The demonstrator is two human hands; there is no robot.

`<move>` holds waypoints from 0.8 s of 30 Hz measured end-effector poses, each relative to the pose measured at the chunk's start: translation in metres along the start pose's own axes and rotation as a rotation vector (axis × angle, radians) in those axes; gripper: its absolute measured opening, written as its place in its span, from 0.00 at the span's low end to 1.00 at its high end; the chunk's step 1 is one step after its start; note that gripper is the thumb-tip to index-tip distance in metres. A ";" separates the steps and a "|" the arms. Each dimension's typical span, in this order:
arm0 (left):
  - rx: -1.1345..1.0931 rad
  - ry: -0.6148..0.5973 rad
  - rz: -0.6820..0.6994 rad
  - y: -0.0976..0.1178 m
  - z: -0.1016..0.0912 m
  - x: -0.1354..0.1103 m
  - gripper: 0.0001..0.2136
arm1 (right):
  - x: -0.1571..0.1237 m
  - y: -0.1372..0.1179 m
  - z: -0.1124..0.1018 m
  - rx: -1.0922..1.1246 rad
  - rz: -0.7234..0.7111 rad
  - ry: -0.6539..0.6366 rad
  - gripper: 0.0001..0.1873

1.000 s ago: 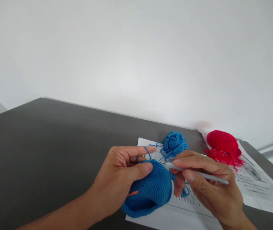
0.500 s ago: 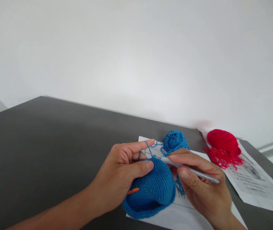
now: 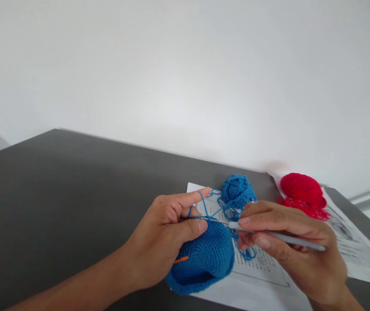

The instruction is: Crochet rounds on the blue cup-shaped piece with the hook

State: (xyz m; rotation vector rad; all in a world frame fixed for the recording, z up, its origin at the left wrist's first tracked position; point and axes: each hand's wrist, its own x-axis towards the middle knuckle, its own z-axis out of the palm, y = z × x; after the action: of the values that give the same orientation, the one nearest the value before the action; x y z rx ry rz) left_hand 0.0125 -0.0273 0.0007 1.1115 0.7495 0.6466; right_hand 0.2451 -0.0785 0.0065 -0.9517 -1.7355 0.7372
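My left hand [image 3: 167, 235] grips a blue crocheted cap-shaped piece [image 3: 204, 257], thumb pressed on its top edge, with blue yarn looped over the raised index finger. An orange marker thread [image 3: 181, 260] sticks out of the piece. My right hand [image 3: 297, 248] pinches a grey crochet hook [image 3: 275, 235]; its metal tip points left to the rim of the piece beside my left thumb. The working yarn runs back to a blue yarn ball [image 3: 237, 190] just behind the hands.
Printed paper sheets [image 3: 263, 270] lie under the work on the dark grey table [image 3: 58, 194]. A red yarn ball [image 3: 301, 190] with loose strands rests on another sheet at the right. A white wall stands behind the table.
My right hand has pulled the hook rightward out from the piece, drawing the yarn taut. The crocheted piece has tipped slightly in my left hand.
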 end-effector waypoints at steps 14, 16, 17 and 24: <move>0.139 0.031 0.012 -0.005 -0.002 -0.002 0.32 | 0.003 -0.008 -0.002 -0.231 -0.121 0.028 0.11; 0.138 0.044 -0.002 -0.003 -0.001 -0.002 0.33 | 0.003 -0.008 0.000 -0.255 -0.144 0.038 0.13; 0.142 0.049 -0.004 -0.003 -0.001 -0.003 0.33 | 0.003 -0.008 0.001 -0.264 -0.151 0.043 0.14; 0.335 0.142 0.109 0.002 0.004 -0.002 0.29 | -0.001 -0.007 0.002 -0.353 -0.213 0.040 0.18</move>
State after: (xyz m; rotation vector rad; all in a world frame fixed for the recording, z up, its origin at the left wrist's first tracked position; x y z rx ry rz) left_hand 0.0142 -0.0309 0.0041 1.4311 0.9473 0.7138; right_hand 0.2417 -0.0832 0.0109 -0.9863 -1.9326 0.2764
